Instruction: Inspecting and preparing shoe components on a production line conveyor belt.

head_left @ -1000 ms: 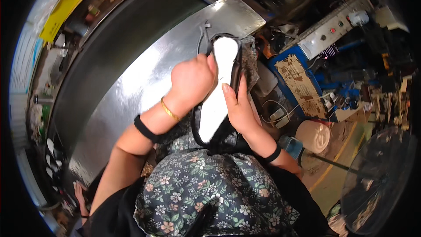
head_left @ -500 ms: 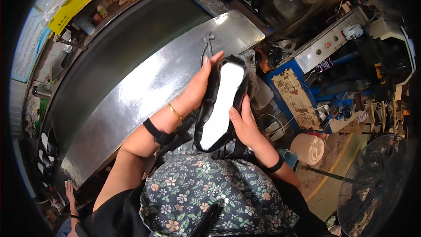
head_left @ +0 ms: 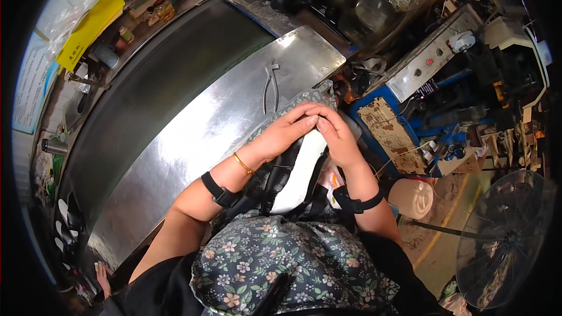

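Over the lap, at the near edge of the steel tabletop point(head_left: 193, 140): both hands curled closed on a black shoe upper with white insole point(head_left: 295, 178), sole side up. Left hand point(head_left: 287, 131) wraps its far end, right hand point(head_left: 336, 137) beside it, fingertips touching. Tabletop smooth, reflective, curved; pliers point(head_left: 270, 85) lie near. Open steel stretches leftward; cluttered machinery crowds right.

Both hands, left hand point(head_left: 285, 133) and right hand point(head_left: 338, 138), cover the shoe's point(head_left: 295, 178) front end; its heel disappears behind the floral apron point(head_left: 281, 263)
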Demonstrator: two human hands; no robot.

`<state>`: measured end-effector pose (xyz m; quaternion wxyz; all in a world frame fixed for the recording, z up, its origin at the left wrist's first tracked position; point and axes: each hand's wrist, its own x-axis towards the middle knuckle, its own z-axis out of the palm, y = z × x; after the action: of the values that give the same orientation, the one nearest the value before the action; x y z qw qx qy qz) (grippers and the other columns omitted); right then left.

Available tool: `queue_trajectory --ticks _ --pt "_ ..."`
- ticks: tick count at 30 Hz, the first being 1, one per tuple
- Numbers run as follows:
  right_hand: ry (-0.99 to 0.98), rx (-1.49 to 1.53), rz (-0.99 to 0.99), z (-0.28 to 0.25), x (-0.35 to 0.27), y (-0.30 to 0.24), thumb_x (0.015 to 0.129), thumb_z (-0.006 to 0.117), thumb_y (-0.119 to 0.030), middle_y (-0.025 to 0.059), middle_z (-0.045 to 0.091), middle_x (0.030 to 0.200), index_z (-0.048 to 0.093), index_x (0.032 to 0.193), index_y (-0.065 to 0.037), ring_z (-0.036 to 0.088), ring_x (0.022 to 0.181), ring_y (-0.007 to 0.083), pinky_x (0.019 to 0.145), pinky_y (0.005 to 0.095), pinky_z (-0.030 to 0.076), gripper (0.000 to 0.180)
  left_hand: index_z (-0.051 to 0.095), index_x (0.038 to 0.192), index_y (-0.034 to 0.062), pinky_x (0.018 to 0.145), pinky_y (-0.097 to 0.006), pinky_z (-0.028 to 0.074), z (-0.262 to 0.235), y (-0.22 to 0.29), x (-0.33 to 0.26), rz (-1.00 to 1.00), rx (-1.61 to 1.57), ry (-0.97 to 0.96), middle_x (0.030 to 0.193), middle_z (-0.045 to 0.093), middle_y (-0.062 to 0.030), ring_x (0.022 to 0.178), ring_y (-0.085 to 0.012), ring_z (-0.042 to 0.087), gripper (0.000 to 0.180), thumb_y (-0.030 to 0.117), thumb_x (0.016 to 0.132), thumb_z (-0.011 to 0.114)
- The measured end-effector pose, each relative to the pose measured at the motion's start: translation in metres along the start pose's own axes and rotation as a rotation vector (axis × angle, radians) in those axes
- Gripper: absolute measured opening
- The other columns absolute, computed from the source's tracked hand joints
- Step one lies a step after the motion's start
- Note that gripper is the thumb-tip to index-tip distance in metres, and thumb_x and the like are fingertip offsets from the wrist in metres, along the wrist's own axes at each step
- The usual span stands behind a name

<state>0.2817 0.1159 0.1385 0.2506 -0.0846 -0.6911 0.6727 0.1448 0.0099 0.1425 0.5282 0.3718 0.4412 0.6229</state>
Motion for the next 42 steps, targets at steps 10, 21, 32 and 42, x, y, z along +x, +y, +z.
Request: queue_trajectory --ticks 10,21,32,42 --pt "0.031 -0.077 0.131 -0.003 -0.006 -0.019 0.100 0.046 -0.013 0.0122 0.047 0.142 0.046 0.138 0.001 0.039 0.135 0.0234 0.115 0.0351 0.025 0.040 0.049 0.132 0.0028 0.103 -0.031 0.038 -0.001 -0.014 0.003 0.230 0.534 0.141 0.125 0.056 -0.0098 0.118 -0.0170 0.050 0.043 0.023 0.096 0.060" --pt "0.178 0.471 0.295 -0.070 -0.059 -0.036 0.093 0.061 -0.030 0.0121 0.049 0.140 0.046 0.138 0.000 0.045 0.130 0.0210 0.110 0.0366 0.034 0.056 0.039 0.143 0.0029 0.116 -0.048 0.023 0.075 0.041 -0.021 0.389 0.885 -0.281 0.145 0.041 -0.0233 0.142 -0.0373 0.030 0.092 0.038 0.071 0.084" --pt "0.735 0.622 0.753 -0.078 -0.206 0.013 0.094 0.043 -0.030 0.0185 0.061 0.126 0.054 0.127 0.006 0.062 0.113 0.0300 0.104 0.0413 0.046 0.050 0.065 0.112 0.0038 0.087 -0.042 0.051 -0.091 -0.035 0.073 -0.033 0.932 0.476 0.112 0.065 -0.0193 0.098 -0.0355 0.064 0.033 0.025 0.087 0.063" --pt "0.645 0.741 0.138 -0.126 0.076 0.051 0.091 0.062 -0.028 0.0136 0.057 0.130 0.047 0.136 -0.001 0.056 0.118 0.0285 0.101 0.0419 0.045 0.054 0.060 0.121 0.0026 0.109 -0.044 0.037 -0.202 -0.093 0.069 0.283 1.552 0.494 0.137 0.052 -0.0182 0.128 -0.0346 0.047 0.043 0.025 0.084 0.058"
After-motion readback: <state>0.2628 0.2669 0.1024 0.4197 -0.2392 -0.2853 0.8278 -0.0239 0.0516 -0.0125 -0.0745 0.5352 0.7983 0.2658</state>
